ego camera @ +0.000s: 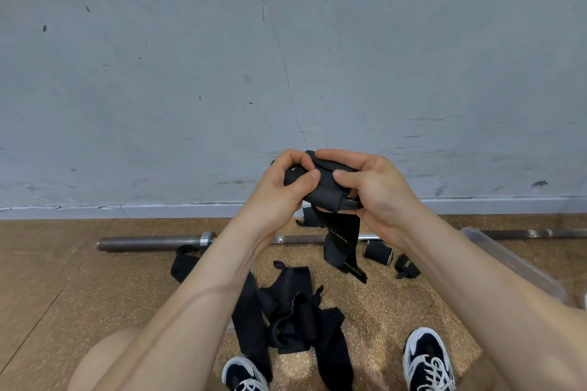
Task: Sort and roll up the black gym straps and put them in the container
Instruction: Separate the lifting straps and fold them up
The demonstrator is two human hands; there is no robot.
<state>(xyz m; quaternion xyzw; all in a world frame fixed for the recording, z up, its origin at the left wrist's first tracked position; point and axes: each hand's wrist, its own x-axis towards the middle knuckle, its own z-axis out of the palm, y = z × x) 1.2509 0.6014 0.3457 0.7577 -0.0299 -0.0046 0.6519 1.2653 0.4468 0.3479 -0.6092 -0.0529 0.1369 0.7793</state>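
Both hands hold one black gym strap (324,189) up in front of the wall. My left hand (286,182) grips its left part with the thumb on top. My right hand (371,184) grips the right part, fingers curled over it. The strap's loose tail (344,244) hangs down toward the floor. A heap of unrolled black straps (295,320) lies on the floor between my feet. Two rolled straps (378,252) (406,265) rest to the right, near the clear plastic container (511,260), of which only the rim shows behind my right forearm.
A steel barbell (152,243) lies across the floor by the grey wall. Another black strap (182,265) lies just in front of the barbell on the left, and one (309,217) lies behind it. My two black-and-white sneakers (427,359) (244,373) stand at the bottom edge.
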